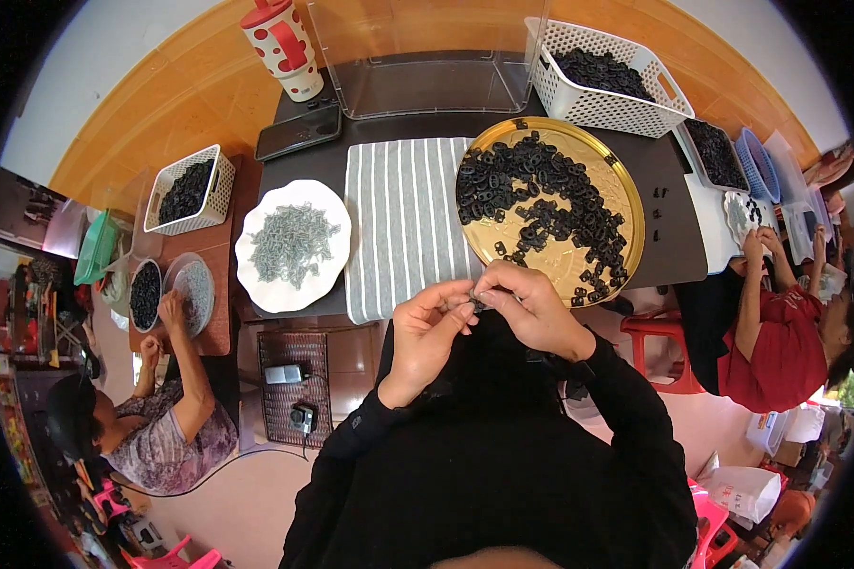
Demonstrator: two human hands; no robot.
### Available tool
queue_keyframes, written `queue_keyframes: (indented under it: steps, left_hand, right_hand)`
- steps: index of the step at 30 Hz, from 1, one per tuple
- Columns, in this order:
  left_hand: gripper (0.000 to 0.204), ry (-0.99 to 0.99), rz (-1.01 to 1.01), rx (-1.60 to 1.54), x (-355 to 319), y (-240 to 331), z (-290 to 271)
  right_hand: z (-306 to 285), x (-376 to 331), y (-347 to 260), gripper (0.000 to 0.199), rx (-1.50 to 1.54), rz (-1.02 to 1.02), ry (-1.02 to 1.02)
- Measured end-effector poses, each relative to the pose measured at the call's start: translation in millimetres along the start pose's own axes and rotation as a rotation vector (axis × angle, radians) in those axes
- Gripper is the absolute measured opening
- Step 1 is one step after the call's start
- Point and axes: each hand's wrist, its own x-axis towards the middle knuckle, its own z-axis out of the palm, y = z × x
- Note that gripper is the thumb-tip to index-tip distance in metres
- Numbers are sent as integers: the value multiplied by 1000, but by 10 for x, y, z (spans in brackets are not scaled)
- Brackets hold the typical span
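My left hand (427, 329) and my right hand (531, 308) meet just off the table's near edge, fingertips pinched together. Between them is a small black plastic piece (478, 302), mostly covered by the fingers, so its exact shape is hidden. Right beyond my right hand lies a round gold tray (517, 242) with many small black plastic pieces (531, 175) heaped over it. A grey-and-white striped cloth (403, 218) is spread beyond my left hand. To its left, a white scalloped plate (256, 270) holds a pile of small clear-grey pieces (292, 244).
A clear plastic bin (422, 76), a white basket (626, 116) of black parts, a phone (299, 131) and a spotted tumbler (285, 57) stand at the back. Several loose black bits (657, 213) lie right of the tray. Co-workers sit left (176, 427) and right (778, 351), at other tables.
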Motion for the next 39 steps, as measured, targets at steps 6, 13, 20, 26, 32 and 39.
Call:
queue_keyframes:
  steps: [6,13,20,26,32,39]
  left_hand:
    - [25,39,49,6,-33,-3,17]
    - [24,84,154,110,-115,-23,44]
    - [23,-14,165,152,-38,-1,-20]
    - [25,30,84,83,0,25,-70]
    - [23,35,85,61,-2,23,-107]
    - [21,50,82,57,-10,-7,-131]
  right_hand:
    - [4,17,-28,5,-111,-100,-18]
    - [75,-49,-27,11,-262,-101,-36]
    - [-28,-41,-64,10,-262,-8,9]
    - [-555,168,-161,18,-791,-64,206]
    - [-740,315,192,15,-934,-27,13]
    - [-716,313,254,11,-919,62,-141]
